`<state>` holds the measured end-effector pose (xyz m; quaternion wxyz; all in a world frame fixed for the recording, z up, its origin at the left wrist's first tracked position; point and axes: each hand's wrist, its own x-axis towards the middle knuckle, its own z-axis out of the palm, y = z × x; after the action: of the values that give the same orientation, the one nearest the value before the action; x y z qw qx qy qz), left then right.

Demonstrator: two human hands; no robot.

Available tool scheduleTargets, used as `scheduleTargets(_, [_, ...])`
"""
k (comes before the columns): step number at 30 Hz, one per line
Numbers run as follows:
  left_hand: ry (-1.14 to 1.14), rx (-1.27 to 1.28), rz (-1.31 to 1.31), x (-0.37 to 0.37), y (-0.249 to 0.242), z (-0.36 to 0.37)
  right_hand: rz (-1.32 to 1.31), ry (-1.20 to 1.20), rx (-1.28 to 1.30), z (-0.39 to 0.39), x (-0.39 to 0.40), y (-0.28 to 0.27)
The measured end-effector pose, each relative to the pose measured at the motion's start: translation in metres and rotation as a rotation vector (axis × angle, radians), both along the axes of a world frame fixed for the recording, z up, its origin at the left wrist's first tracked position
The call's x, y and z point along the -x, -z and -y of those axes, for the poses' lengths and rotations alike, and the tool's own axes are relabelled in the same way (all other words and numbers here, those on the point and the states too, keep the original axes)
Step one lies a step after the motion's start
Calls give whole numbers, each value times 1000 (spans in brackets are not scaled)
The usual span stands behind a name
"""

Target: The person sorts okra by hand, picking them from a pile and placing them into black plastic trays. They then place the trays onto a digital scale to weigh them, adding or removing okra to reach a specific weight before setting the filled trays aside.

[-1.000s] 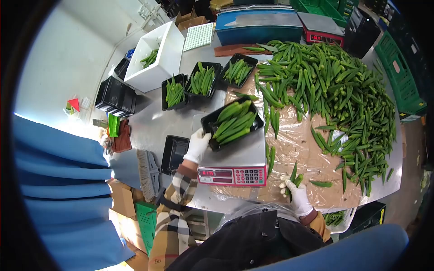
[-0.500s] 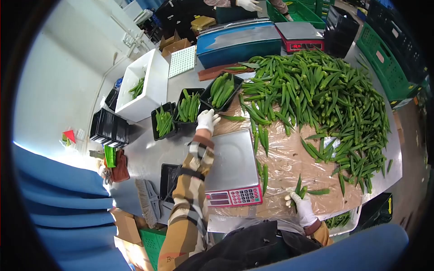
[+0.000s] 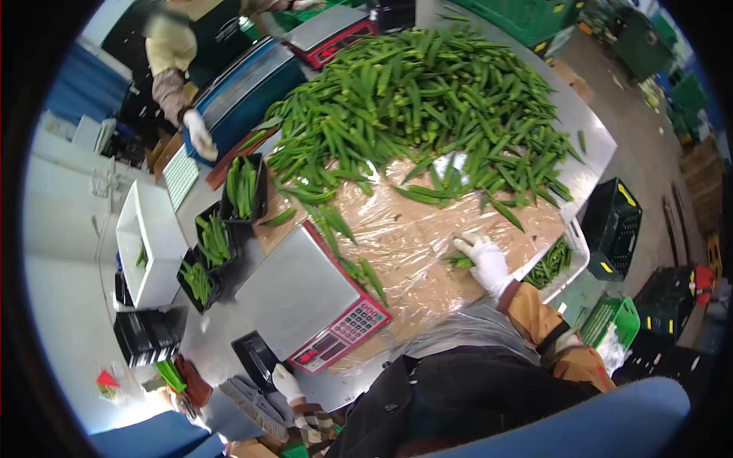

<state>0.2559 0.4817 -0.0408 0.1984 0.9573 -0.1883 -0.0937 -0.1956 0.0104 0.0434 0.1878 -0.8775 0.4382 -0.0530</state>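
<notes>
My left hand, in a white glove, grips the lower right edge of an empty black tray beside the scale. My gloved right hand is over the plastic-covered cardboard, its fingers closed around okra that shows partly under them. The scale has a bare metal plate and a lit red display. Behind it lies a large okra pile. Three black trays of okra, a near one, a middle one and a far one, stand left of the scale.
A white foam box and stacked black trays stand at the left. Another person's gloved hand is beside the blue-sided machine. A second scale stands behind. A white basket of okra sits at the right edge.
The view has turned and shifted right. My left hand has left the filled trays and taken hold of the empty black tray. The other person's hand has come near the blue-sided machine.
</notes>
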Motion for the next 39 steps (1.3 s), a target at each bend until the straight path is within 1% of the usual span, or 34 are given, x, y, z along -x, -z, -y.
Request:
scheduleTargets(1, [-10, 37, 226, 19, 0, 8, -35, -90, 77, 1, 1, 10])
scheduleTargets(3, [34, 24, 296, 19, 7, 4, -42, -124, 104, 0, 3, 33])
scheduleTargets(4, [-10, 97, 183, 14, 7, 2, -49, -154, 131, 4, 7, 42])
scheduleTargets(6, [-100, 233, -46, 0, 7, -6, 29, -78, 81, 7, 9, 31])
scheduleTargets(7, [-113, 229, -61, -2, 5, -10, 70, -39, 53, 7, 10, 26])
scheduleTargets(8, [-126, 225, -75, -5, 1, -15, 178, 85, 13, 9, 15, 28])
scheduleTargets(9, [-140, 219, -90, -7, -2, -19, 217, 211, 6, 11, 22, 28])
scheduleTargets(10, [-185, 241, -39, -6, -1, -21, 257, 337, -1, 17, 29, 29])
scheduleTargets(11, [-158, 249, 36, 0, -5, -15, 296, 463, -9, 25, 36, 26])
scheduleTargets(13, [-107, 261, 187, 19, -29, 7, 248, 613, 64, 47, 52, 25])
scheduleTargets(15, [-61, 28, 274, 27, -43, 22, 142, 714, 112, 62, 60, 19])
scheduleTargets(16, [-39, -89, 319, 30, -50, 28, 101, 689, 86, 67, 66, 26])
scheduleTargets(18, [-110, 5, 416, 35, -67, 39, 22, 641, 35, 75, 74, 37])
scheduleTargets(19, [-143, 53, 463, 34, -72, 46, 30, 632, 10, 76, 80, 42])
scheduleTargets(20, [-176, 144, 504, 20, -70, 41, 37, 623, -13, 75, 84, 31])
scheduleTargets(21, [-183, 128, 567, 27, -94, 56, 42, 614, -40, 72, 88, 19])
scheduleTargets(22, [-185, 224, 571, 39, -115, 75, 83, 584, -60, 67, 100, 9])
scheduleTargets(23, [-189, 319, 572, 53, -136, 98, 167, 554, 3, 59, 122, 13])
scheduleTargets(24, [-145, 389, 553, 54, -142, 108, 128, 583, 2, 49, 143, -9])
scheduleTargets(25, [-85, 374, 482, 64, -153, 126, 202, 663, 7, 43, 173, -3])
scheduleTargets(26, [-30, 358, 412, 81, -166, 147, 165, 739, 64, 37, 198, -14])
scheduleTargets(27, [21, 343, 342, 91, -172, 160, 151, 853, 117, 34, 229, -1])
scheduleTargets(28, [150, 223, 270, 89, -170, 164, 139, 965, 173, 33, 261, 14])
scheduleTargets(29, [185, 94, 153, 93, -175, 174, 83, 993, 252, 33, 283, 20])
scheduleTargets(31, [196, 90, -20, 90, -166, 183, 539, 1163, -13, 52, 293, 20])
scheduleTargets(32, [308, -94, 63, 107, -193, 207, 697, 1152, -138, 63, 292, 24])
scheduleTargets(33, [386, 16, 118, 115, -199, 227, 854, 1131, -259, 79, 285, 28])
scheduleTargets(34, [462, 128, 171, 121, -203, 244, 735, 1195, -246, 99, 275, 34])
scheduleTargets(35, [534, 238, 224, 129, -208, 263, 698, 1167, -85, 117, 251, 24])
scheduleTargets(36, [554, 280, 91, 140, -216, 288, 592, 1083, -53, 139, 240, 24])
scheduleTargets(38, [614, 357, -158, 166, -228, 348, 692, 1002, -102, 177, 207, 12])
scheduleTargets(39, [654, 396, -275, 182, -231, 381, 569, 1041, -220, 192, 192, -9])
